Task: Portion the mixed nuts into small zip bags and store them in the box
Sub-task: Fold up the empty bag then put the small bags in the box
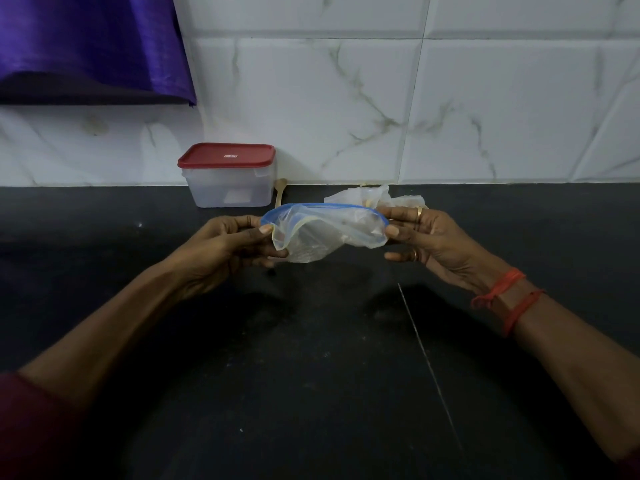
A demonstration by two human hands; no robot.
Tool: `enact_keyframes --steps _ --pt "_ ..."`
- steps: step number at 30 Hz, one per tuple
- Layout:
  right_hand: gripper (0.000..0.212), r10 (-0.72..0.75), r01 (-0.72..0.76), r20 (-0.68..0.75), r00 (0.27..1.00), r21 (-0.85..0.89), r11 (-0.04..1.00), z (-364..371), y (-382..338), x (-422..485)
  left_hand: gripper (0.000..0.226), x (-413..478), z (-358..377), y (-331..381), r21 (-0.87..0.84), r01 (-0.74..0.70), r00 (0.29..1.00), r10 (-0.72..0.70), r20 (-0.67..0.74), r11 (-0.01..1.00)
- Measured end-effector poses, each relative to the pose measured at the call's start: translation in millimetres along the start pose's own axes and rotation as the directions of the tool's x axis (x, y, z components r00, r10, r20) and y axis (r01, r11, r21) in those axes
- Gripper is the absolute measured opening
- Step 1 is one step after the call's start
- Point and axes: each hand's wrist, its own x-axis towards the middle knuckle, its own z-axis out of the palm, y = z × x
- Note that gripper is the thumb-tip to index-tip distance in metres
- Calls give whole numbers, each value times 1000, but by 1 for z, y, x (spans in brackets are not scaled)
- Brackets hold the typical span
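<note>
Both forearms reach in over the dark counter (311, 375) toward a small zip bag (322, 233), which hangs in the air just in front of the box (230, 178). At the bag's left end the left hand (221, 251) has its grip closed, thumb and fingers pinching the blue zip rim; the right hand (429, 237) pinches the right end the same way. Held so, the bag's long axis runs left to right, and its mouth faces up and toward the box, gaping slightly, probably to ready it for filling. The box stands behind the bag against the tiled wall, red lid (227, 154) on. A spoon (280, 190) leans just right of the box; further right lies crumpled plastic (377, 197), its contents unclear.
</note>
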Motion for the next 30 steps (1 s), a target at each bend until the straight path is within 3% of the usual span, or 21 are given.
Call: enact_keyframes --steps 4,10,13,16,20,24,30 --pt "62 5 -3 -31 999 53 999 2 -3 1 30 -1 1 2 -37 32 999 -33 -20 999" --pt "72 12 -21 45 999 218 976 -2 0 2 31 -1 2 3 0 -5 978 5 -206 1000" --pt "54 -6 -5 46 999 246 969 -1 2 2 29 -1 1 4 -12 37 979 -39 -201 999" --pt "36 -2 2 1 1000 179 984 6 0 1 19 -1 1 4 -45 43 979 -51 -197 998" --pt "44 28 -18 -131 991 74 997 14 -1 2 21 -1 1 5 -76 62 978 -75 -195 995" --pt "19 64 -61 -231 971 22 998 14 -3 1 23 -3 6 6 -91 72 984 -85 -154 993" --pt "10 124 -159 -288 950 -99 982 24 0 -1 21 -6 7 6 -52 35 985 -43 -169 998"
